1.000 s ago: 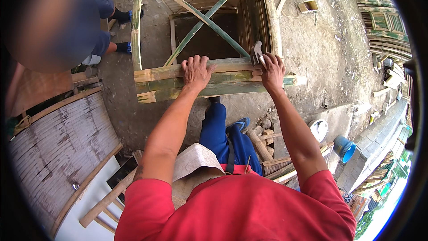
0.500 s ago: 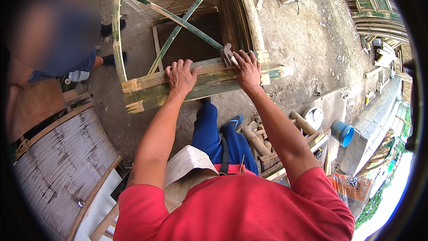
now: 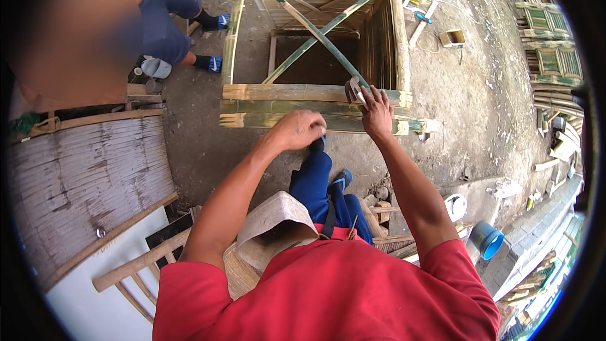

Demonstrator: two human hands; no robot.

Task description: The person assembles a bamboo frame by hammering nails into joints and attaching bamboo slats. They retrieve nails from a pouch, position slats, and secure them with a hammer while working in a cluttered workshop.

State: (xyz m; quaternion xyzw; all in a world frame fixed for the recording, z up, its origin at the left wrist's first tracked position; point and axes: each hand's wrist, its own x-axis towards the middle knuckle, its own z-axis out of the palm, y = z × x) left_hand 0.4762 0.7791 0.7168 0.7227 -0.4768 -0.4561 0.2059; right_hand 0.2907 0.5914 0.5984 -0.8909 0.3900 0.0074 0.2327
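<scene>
Down on the ground (image 3: 196, 104), the bamboo frame (image 3: 399, 38); left hand (image 3: 294, 131) by its near side, fingers curled, together or apart I can't tell; right hand (image 3: 379, 113) over the near rail, fingers clamped on the hammer (image 3: 353, 90).

This looks like an open-air bamboo workshop, shown by the hammer (image 3: 354, 91), the cross-braced frame (image 3: 284, 93), the bamboo panels (image 3: 557, 64) and the rough ground (image 3: 470, 104).

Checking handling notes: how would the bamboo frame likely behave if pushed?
The bamboo frame likely feels stiff, since two crossed braces span one side. It's probably light for its size, being bamboo with gaps. Its boxy shape makes rolling unlikely.
</scene>
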